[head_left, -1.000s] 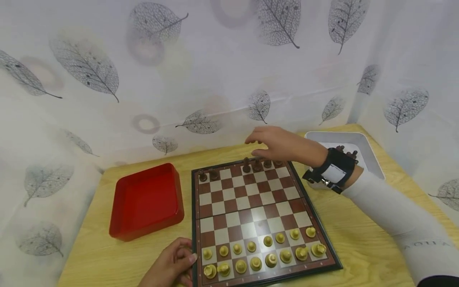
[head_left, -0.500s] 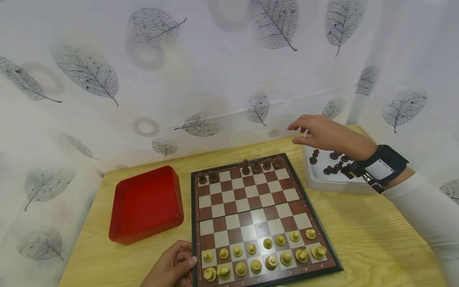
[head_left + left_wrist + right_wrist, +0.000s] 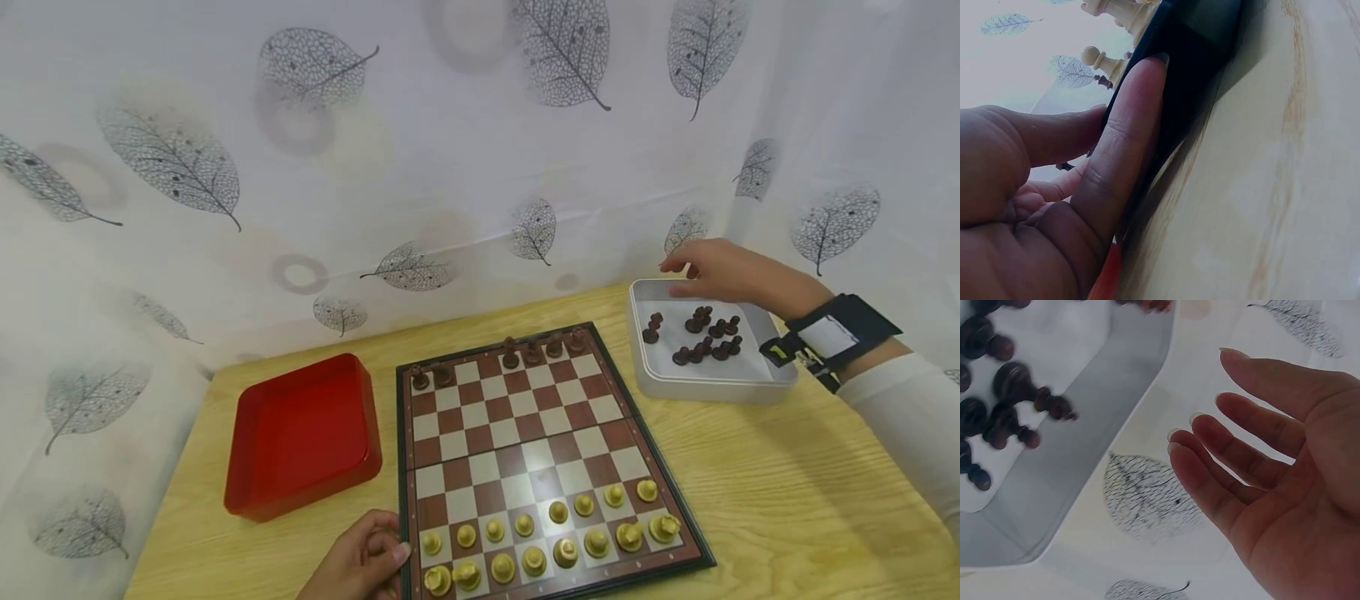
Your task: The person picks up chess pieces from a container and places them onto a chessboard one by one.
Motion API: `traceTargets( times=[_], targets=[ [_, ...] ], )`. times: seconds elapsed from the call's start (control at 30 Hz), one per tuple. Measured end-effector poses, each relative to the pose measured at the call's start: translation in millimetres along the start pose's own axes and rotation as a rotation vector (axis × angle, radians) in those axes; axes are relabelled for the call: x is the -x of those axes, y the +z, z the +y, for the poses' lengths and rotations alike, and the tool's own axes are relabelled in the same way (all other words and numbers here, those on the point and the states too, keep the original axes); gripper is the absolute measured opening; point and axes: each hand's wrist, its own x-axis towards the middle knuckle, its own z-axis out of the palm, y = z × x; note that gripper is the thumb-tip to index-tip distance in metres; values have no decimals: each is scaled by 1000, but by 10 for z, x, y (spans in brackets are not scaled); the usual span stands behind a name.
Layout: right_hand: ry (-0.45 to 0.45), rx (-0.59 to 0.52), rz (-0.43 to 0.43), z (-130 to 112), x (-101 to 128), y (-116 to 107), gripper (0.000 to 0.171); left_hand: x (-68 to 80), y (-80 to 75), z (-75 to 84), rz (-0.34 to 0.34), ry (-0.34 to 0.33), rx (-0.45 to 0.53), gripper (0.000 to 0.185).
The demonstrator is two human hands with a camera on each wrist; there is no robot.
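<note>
The chessboard (image 3: pixel 525 454) lies on the table with several pale pieces (image 3: pixel 565 552) in two rows at the near end. Dark pieces (image 3: pixel 532 353) stand along its far row, with a gap left of the middle. My left hand (image 3: pixel 358 557) holds the board's left edge near the front corner; the left wrist view has its fingers (image 3: pixel 1119 137) against the dark side of the board. Over the back of a white tray (image 3: pixel 637 367) hovers my right hand (image 3: pixel 723 271), fingers loosely bent, nothing in them. Several dark chess pieces (image 3: pixel 1016 384) lie in that tray.
A red tray (image 3: pixel 367 425) sits left of the board on the wooden table (image 3: pixel 750 483). Behind and at the sides hangs a pale curtain (image 3: pixel 450 167) printed with leaves.
My right hand has moved right, from above the board's far edge to over the white tray, whose dark pieces now show more fully. The left hand stays at the board's edge.
</note>
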Motion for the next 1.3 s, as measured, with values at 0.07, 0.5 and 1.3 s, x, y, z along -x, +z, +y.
traceTargets(
  times=[0.07, 0.5, 1.3],
  targets=[
    [30, 1, -21, 70, 2, 25, 37, 2, 5, 2, -1, 2, 3, 51],
    [144, 68, -203, 331, -6, 234, 37, -6, 8, 16, 11, -27, 9, 57],
    [130, 84, -196, 303, -25, 298, 11, -7, -14, -20, 3, -2, 12, 52]
  ],
)
